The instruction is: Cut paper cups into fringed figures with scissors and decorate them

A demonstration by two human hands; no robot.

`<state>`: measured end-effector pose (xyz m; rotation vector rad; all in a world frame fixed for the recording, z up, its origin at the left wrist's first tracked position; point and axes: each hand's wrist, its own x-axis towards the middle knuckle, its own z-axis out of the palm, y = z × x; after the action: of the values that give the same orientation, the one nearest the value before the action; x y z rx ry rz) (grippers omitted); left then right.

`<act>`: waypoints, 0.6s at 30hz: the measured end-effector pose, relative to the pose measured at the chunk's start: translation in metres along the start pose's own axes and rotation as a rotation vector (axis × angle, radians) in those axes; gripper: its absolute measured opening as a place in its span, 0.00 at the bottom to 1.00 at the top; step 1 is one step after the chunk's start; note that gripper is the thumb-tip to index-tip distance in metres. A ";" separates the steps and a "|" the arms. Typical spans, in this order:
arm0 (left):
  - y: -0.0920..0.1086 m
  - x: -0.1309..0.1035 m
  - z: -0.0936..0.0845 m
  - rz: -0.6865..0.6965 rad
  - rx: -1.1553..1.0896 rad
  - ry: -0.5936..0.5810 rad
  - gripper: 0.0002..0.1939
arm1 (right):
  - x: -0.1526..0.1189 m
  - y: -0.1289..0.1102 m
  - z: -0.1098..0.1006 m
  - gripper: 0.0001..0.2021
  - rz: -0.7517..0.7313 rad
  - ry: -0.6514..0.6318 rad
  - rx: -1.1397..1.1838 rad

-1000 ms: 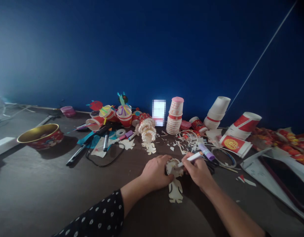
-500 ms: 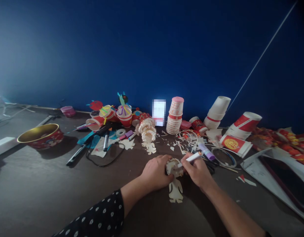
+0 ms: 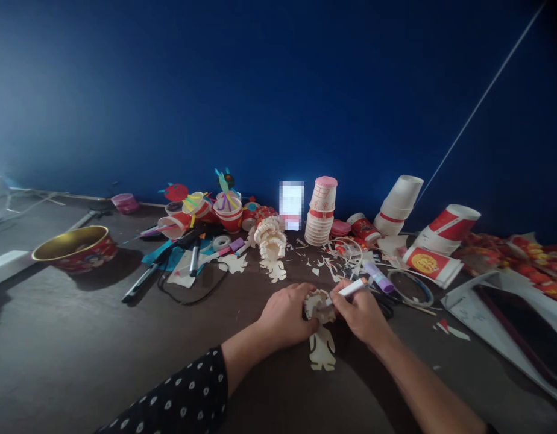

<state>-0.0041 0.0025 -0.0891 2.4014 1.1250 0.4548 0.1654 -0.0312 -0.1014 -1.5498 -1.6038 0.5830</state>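
Note:
A cream paper figure (image 3: 322, 351) lies on the dark table in front of me, with a ruffled, cup-like upper part and a flat cut-out body with arms and feet below. My left hand (image 3: 287, 312) grips the ruffled part from its left side, thumb near the lower rim. In my right hand (image 3: 360, 310) is a white marker (image 3: 352, 288), its back end pointing up and right. The marker's tip reaches the inside of the ruffled part; what it marks there is too small to make out. A similar ruffled paper figure (image 3: 270, 241) lies just beyond.
Paper cups (image 3: 322, 211) stand stacked at the back, with more cups (image 3: 448, 229) at the right. A phone (image 3: 527, 331) lies on a white tray at the right. At the left are a red bowl (image 3: 75, 253), a cutter knife (image 3: 140, 286) and a black marker (image 3: 194, 259).
The white marker and my right hand have shifted very slightly left. My left hand and the paper figure look unmoved.

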 end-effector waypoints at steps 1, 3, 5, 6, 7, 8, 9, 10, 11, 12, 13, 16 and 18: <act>0.000 0.000 0.000 -0.002 0.003 -0.004 0.25 | 0.000 0.000 0.000 0.09 -0.003 0.003 -0.012; 0.001 0.000 0.000 -0.007 0.009 -0.009 0.25 | 0.000 0.000 -0.001 0.09 -0.010 0.010 -0.022; 0.002 0.000 -0.001 -0.011 0.013 -0.009 0.25 | 0.001 0.000 -0.001 0.09 -0.010 0.017 -0.028; 0.002 0.000 -0.001 -0.012 0.013 -0.010 0.25 | 0.001 0.000 -0.001 0.08 -0.010 0.019 -0.029; 0.003 0.000 -0.001 -0.014 0.013 -0.011 0.25 | 0.001 0.000 -0.001 0.08 -0.007 0.022 -0.028; 0.003 0.000 -0.001 -0.019 0.015 -0.013 0.25 | 0.001 0.000 -0.001 0.08 -0.004 0.025 -0.027; 0.003 0.000 -0.001 -0.022 0.015 -0.015 0.25 | 0.001 0.000 -0.001 0.08 0.001 0.027 -0.025; 0.003 0.000 -0.001 -0.023 0.016 -0.016 0.25 | 0.001 0.000 -0.001 0.08 0.006 0.030 -0.024; 0.002 0.000 -0.001 -0.024 0.016 -0.015 0.25 | 0.000 -0.001 -0.001 0.08 0.011 0.032 -0.023; 0.002 0.000 -0.001 -0.024 0.016 -0.013 0.25 | 0.000 -0.001 -0.001 0.08 0.016 0.033 -0.022; 0.002 0.000 -0.001 -0.022 0.016 -0.011 0.25 | 0.000 -0.002 -0.001 0.08 0.020 0.034 -0.021; 0.001 0.000 -0.001 -0.025 0.021 -0.017 0.26 | 0.000 -0.002 -0.001 0.08 0.031 0.038 -0.018; 0.002 0.001 -0.001 -0.033 0.026 -0.025 0.27 | 0.001 -0.002 -0.001 0.08 0.040 0.043 -0.017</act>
<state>-0.0030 0.0022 -0.0878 2.3999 1.1648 0.4009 0.1653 -0.0312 -0.0989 -1.5992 -1.5527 0.5552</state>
